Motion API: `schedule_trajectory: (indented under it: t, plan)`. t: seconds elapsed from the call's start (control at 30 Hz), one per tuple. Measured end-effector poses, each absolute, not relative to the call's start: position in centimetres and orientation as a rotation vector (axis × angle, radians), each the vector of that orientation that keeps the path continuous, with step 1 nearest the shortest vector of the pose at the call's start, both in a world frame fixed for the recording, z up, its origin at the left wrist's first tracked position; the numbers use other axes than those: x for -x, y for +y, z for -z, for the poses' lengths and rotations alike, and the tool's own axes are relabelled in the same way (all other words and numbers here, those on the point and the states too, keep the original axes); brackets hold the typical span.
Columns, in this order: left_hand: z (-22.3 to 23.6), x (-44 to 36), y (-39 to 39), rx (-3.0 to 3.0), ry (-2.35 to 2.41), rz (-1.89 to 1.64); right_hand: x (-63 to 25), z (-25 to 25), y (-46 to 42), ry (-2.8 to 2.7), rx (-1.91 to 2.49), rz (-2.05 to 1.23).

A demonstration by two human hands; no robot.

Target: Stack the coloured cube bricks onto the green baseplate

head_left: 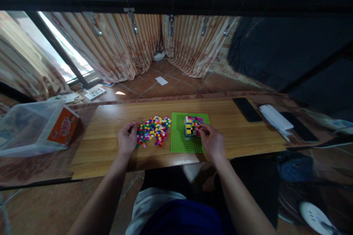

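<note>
Over green baseplate (178,137), right hand (213,141), fingers bunched at brick stack (192,125). Left of baseplate, left hand (128,139), fingertips together beside loose bricks (154,128). Too small to tell what's pinched.

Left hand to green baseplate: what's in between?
Head view: a loose spread of small multicoloured bricks on the wooden tabletop, running from beside the left hand almost to the left edge of the green baseplate.
</note>
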State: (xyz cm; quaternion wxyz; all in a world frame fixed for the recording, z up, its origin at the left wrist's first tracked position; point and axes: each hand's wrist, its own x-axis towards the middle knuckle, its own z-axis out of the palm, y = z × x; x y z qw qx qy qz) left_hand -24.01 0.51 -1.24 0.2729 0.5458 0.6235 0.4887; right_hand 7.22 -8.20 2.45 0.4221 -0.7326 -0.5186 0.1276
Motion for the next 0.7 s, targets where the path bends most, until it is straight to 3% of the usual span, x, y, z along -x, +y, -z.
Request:
schedule_trajectory:
  t: [0.7]
  plan:
    - [1.02, 23.87, 0.42, -1.472, 1.673, -1.309, -7.67, -2.05, -7.43, -1.061, 1.79, -0.457]
